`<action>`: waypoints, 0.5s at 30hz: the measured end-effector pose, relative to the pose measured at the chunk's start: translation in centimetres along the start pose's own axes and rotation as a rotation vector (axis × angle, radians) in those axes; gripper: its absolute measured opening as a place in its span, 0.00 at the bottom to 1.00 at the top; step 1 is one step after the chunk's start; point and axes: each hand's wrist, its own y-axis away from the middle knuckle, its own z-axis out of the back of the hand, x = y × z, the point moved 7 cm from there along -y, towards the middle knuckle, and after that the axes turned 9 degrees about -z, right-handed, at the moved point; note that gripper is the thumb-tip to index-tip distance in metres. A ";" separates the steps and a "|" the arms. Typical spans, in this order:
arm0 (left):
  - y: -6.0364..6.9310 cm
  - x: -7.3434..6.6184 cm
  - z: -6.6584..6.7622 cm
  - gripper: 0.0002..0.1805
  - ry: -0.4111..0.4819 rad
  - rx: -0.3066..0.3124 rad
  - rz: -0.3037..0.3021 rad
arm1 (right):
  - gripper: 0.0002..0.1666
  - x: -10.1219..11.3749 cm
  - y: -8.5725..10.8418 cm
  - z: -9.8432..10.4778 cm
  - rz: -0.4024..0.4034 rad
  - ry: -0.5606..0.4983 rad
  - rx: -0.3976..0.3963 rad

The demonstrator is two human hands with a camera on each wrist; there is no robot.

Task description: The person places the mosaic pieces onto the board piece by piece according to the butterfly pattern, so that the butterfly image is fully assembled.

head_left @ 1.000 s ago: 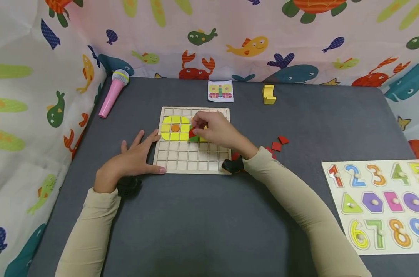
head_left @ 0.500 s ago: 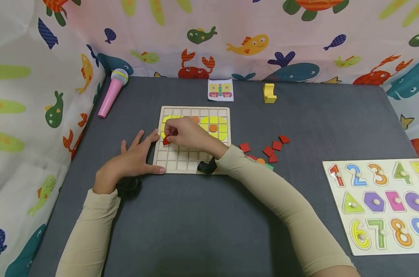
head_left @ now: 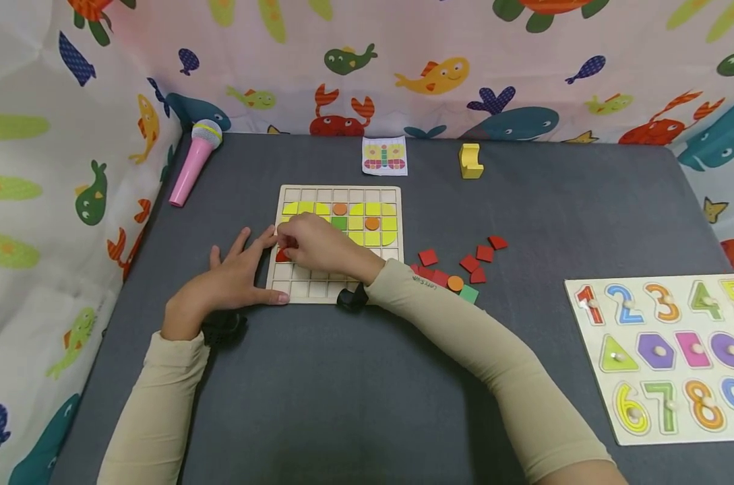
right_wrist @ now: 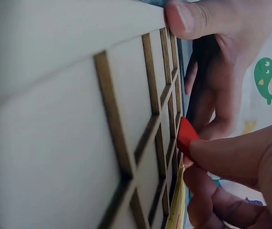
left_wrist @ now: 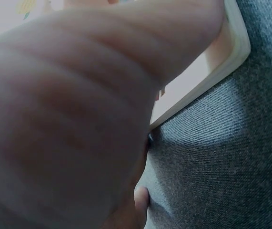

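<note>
A wooden grid board [head_left: 318, 290] lies on the table with yellow, orange and green tiles set in its upper rows. My right hand [head_left: 321, 246] is over the board's left side and pinches a red tile [right_wrist: 187, 136] between thumb and finger. That tile is at a cell in the left column, just below the yellow tiles, some of which the hand hides. My left hand [head_left: 230, 276] rests spread at the board's left edge, its thumb touching the lower left corner. In the left wrist view the hand covers most of the picture.
Loose red tiles, an orange disc [head_left: 455, 283] and a green tile [head_left: 468, 294] lie right of the board. Behind it are a butterfly pattern card [head_left: 384, 157] and a yellow block [head_left: 471, 162]. A pink toy microphone [head_left: 193, 165] lies back left, a number puzzle [head_left: 615, 401] at right.
My right hand has carried the red tile from the middle of the board leftward, then slightly down to the left column. My left hand has stayed at the board's edge.
</note>
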 end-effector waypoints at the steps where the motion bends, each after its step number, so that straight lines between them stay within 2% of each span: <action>1: 0.0 0.1 0.0 0.69 0.002 -0.003 -0.003 | 0.04 0.0 0.0 0.0 0.009 0.021 -0.007; 5: 0.0 0.3 -0.1 0.68 0.007 -0.005 -0.013 | 0.06 0.1 0.1 -0.1 0.032 0.066 -0.011; 15: -0.1 0.5 -0.2 0.71 0.008 0.000 -0.008 | 0.10 0.5 0.2 -0.1 0.009 0.102 0.048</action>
